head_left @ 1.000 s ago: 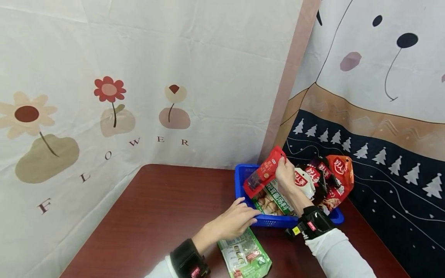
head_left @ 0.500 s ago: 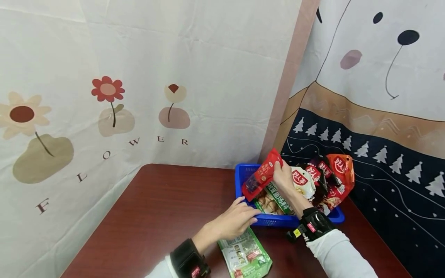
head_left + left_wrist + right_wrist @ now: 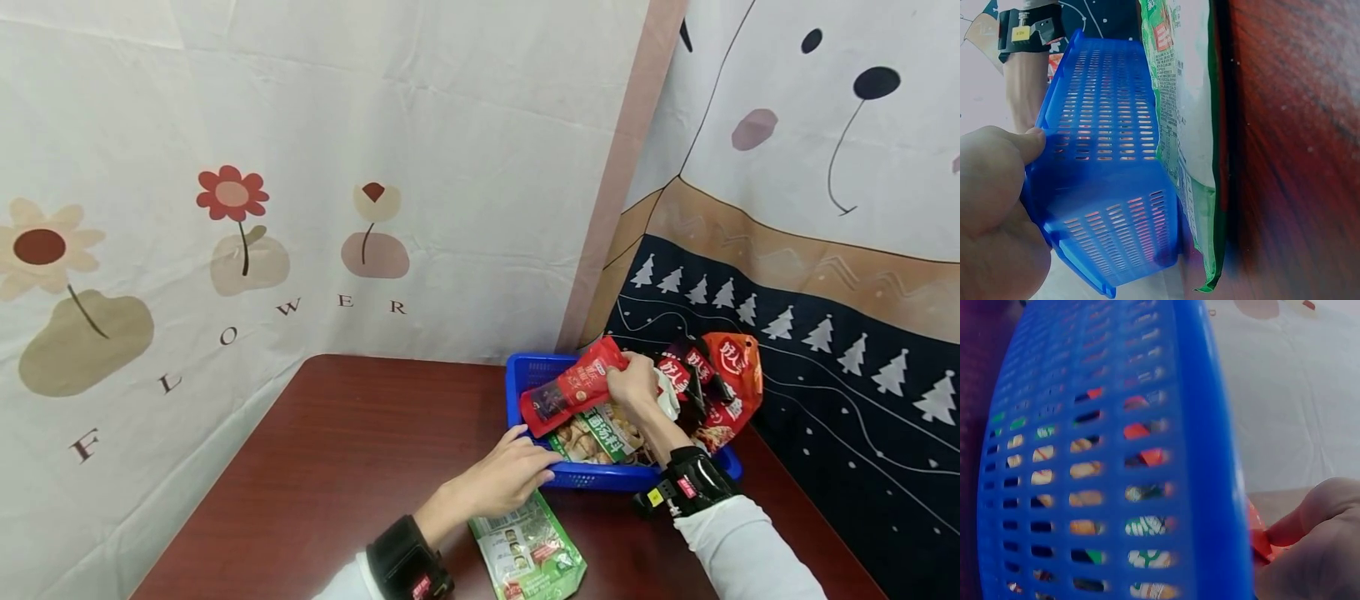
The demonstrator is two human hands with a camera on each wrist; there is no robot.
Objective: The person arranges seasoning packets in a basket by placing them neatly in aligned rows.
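Note:
A blue plastic basket (image 3: pixel 585 477) with slotted walls stands at the table's right end, full of snack bags. My left hand (image 3: pixel 504 473) holds its near left corner, thumb on the rim in the left wrist view. Over the basket's left half, my right hand (image 3: pixel 636 385) pinches the right end of a red snack bag (image 3: pixel 573 387), which slants down to the left. Beneath it lies a green-and-clear bag (image 3: pixel 592 435) with pale brown pieces showing. In the right wrist view the basket wall hides most of the red bag.
Another green bag (image 3: pixel 528 550) lies on the brown table (image 3: pixel 360 467) in front of the basket, below my left hand. Dark bags (image 3: pixel 682 379) and an orange-red bag (image 3: pixel 731 375) stand up at the basket's right. Printed cloths (image 3: pixel 465 167) hang behind.
My right hand has moved right and slightly down, and the red bag's upper end has swung down with it, so it lies flatter. The left hand stays on the basket.

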